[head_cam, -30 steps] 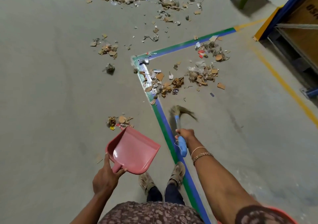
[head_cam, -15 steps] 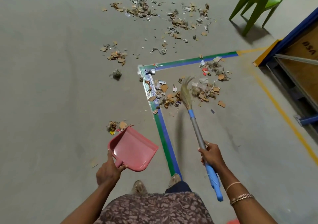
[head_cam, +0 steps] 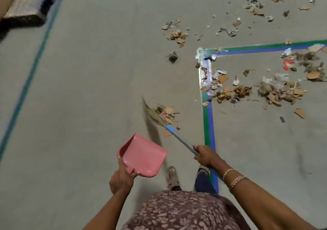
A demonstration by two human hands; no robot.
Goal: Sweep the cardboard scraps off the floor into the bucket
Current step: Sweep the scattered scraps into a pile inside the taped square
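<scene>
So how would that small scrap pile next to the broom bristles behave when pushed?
The cardboard scrap pile looks like thin, loose torn pieces, so probably light and apt to scatter rather than slide together. The broom bristles splay, so small bits may slip through.
</scene>
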